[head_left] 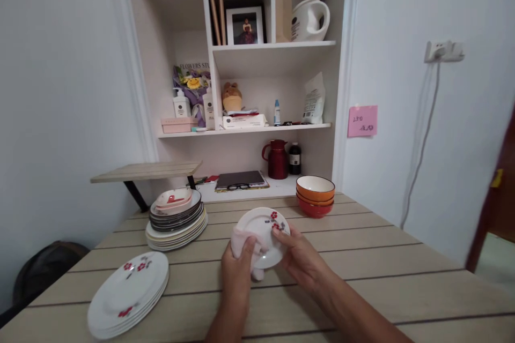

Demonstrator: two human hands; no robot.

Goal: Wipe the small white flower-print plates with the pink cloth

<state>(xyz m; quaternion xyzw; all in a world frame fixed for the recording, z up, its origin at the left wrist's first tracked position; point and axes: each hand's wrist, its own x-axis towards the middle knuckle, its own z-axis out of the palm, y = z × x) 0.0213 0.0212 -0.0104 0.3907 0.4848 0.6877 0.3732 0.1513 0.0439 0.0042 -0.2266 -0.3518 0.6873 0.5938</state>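
Plate (pixel 261 221) with red flowers, tilted between the two hands above the slatted table (pixel 382 278), patterned face upward. Right hand (pixel 302 260) closed on the right edge, thumb on the face beside the flowers, other fingers mostly hidden underneath. Left hand (pixel 238 268) gripping a pale pink cloth (pixel 240 240), bunched against the left part of the plate, thumb on top. Cannot tell the placing of the left fingers beneath. Well to the left of both hands, a stack of matching larger plates (pixel 129 289); beyond the right hand, nested orange and red bowls (pixel 315 201).
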